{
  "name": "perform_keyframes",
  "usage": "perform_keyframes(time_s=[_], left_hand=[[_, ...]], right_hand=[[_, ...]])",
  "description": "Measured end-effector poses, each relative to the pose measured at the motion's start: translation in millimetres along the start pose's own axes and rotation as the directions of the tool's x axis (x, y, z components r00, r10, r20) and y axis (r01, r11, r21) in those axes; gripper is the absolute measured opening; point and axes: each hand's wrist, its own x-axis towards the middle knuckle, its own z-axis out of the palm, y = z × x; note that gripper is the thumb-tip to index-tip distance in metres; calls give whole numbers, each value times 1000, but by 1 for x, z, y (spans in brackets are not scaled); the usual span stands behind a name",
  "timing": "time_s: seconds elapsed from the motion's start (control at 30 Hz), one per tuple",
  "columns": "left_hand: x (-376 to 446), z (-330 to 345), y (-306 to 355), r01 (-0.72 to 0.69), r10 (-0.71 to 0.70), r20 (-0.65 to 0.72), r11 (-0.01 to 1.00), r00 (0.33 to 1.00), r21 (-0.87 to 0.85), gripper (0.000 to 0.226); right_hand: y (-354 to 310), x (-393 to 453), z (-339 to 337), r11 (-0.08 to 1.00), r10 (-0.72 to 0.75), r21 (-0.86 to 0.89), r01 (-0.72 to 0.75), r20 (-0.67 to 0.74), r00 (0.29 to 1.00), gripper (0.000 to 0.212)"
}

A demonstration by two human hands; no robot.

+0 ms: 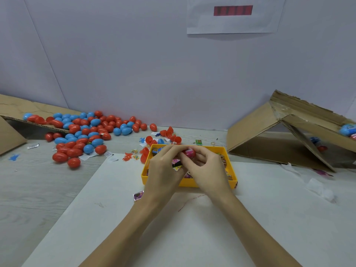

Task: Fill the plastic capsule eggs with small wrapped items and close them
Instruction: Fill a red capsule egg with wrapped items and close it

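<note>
Both hands met over the yellow tray, which sat on a white sheet laid across the pale wood-grain table. The right hand and the left hand together pinched a red capsule egg half between their fingertips, with a pink wrapped item showing at its open mouth. Whether the left fingers also held a second half could not be told, as the thumbs covered that side. Below the fingers, inside the tray, lay more small wrapped items in pink, black and yellow wrappers, mostly hidden by the hands.

One pink wrapped packet lay on the white sheet just beside the tray's near left corner. Behind the tray, several open red egg halves and a blue half were scattered on the table, along with a small green packet.

To the far left, a large heap of closed red and blue eggs spilled from a flattened cardboard box onto the table, touching one another in a loose pile. On the right, a second cardboard box lay tipped on its side with its flaps open, and a few blue and red items showed inside its far edge. A paper notice with a red bar hung on the wall behind.
</note>
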Motion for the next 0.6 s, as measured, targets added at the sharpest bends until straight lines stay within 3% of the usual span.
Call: perform_keyframes(time_s=[0.17,0.23,0.37,0.5,0.57,0.6], left_hand=[[3,-4,0,187,-182,42,959,982,-211,42],[3,-6,0,203,-187,86,947,979,-248,41],[3,-6,-2,167,-145,123,965,982,-201,38],[2,-4,-6,138,-120,158,984,980,-110,53],[2,-4,-8,130,-115,161,988,980,-88,58],[2,-4,-9,126,-112,154,989,982,-83,56]], right_hand=[[-4,2,-8,994,19,103,-21,15,1000,24],[-3,2,-12,991,33,127,-34,5,999,20],[-4,1,-19,987,92,133,-94,20,996,19],[-10,1,-23,982,151,106,-155,39,988,18],[-13,4,-28,956,218,191,-223,45,975,22],[-15,8,-32,905,277,317,-284,67,959,24]])
